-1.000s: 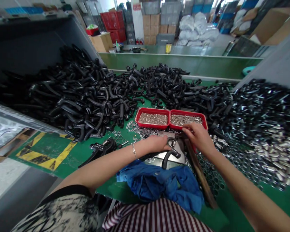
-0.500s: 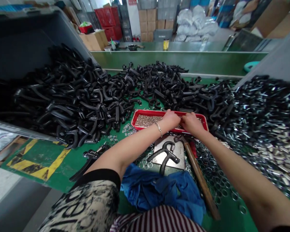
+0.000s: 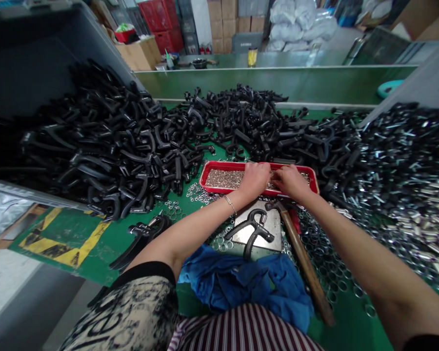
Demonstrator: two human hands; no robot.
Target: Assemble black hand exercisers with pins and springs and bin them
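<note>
A long red tray point(image 3: 316, 187) of small metal parts point(image 3: 223, 179) lies across the bench before me. My left hand point(image 3: 255, 176) reaches down into its middle with curled fingers, the tips hidden. Close beside it, my right hand point(image 3: 289, 179) is over the tray's right half, fingers bent and pressed together. Whatever either hand holds is too small or hidden to make out. Nearer to me, a black hand grip strengthener with a spring point(image 3: 254, 228) rests on a metal plate point(image 3: 276, 234). A wooden-handled hammer point(image 3: 303, 261) lies to the right of the plate.
Black plastic handles point(image 3: 131, 141) spill from a grey bin point(image 3: 109, 44) at left and heap behind the tray. Metal rings point(image 3: 338, 282), pins and sleeves point(image 3: 424, 222) are piled at right. A blue cloth point(image 3: 219, 280) is in front of me. Another assembled grip point(image 3: 146, 234) lies left.
The view has tilted down slightly. My left hand has shifted a little left in the tray, and the gap between my hands has widened. The grip on the plate has stayed put.
</note>
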